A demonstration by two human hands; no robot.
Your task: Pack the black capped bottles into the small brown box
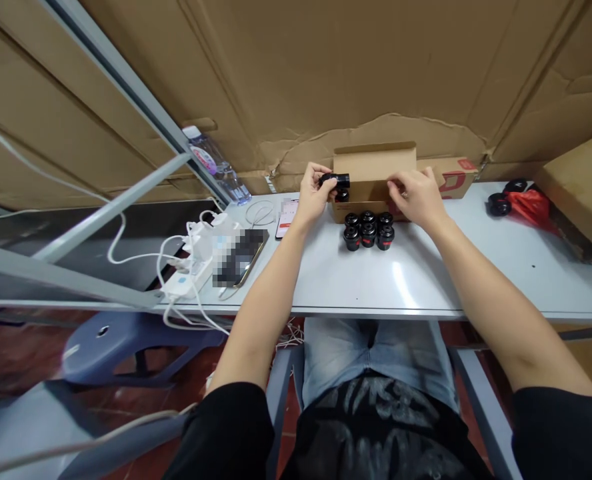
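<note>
Control is depending on left hand (315,189) pinching black cylinder (343,180) securely; whether right hand (419,195) is gripping cardboard carton (371,164) is unclear.

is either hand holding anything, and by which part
The left hand grips a black cylindrical piece by its palm-side end. Whether the right hand holds anything cannot be told.

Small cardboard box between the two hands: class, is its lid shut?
No, the lid flap of the small cardboard box stands raised at the back, leaving part of the inside in view.
</note>
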